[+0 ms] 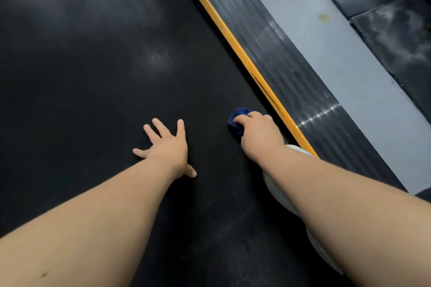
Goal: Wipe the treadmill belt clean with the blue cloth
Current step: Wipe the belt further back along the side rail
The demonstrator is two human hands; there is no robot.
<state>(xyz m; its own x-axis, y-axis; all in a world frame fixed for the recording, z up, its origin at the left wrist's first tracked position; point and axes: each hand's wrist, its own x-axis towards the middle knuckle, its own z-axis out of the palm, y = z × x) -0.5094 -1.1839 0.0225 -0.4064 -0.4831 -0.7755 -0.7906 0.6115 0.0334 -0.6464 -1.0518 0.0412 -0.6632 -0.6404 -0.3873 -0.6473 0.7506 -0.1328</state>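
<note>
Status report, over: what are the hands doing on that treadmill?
Right hand grips bunched dark-blue cloth on black textured treadmill belt. Left hand flat on belt. White rounded object under right forearm.

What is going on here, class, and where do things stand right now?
A person is wiping the black textured treadmill belt. The right hand grips a bunched dark blue cloth and presses it on the belt, close to the yellow edge strip. The left hand lies flat on the belt with fingers spread, apparently as a brace. A white rounded object lies beneath the right forearm; what it is cannot be told.
</note>
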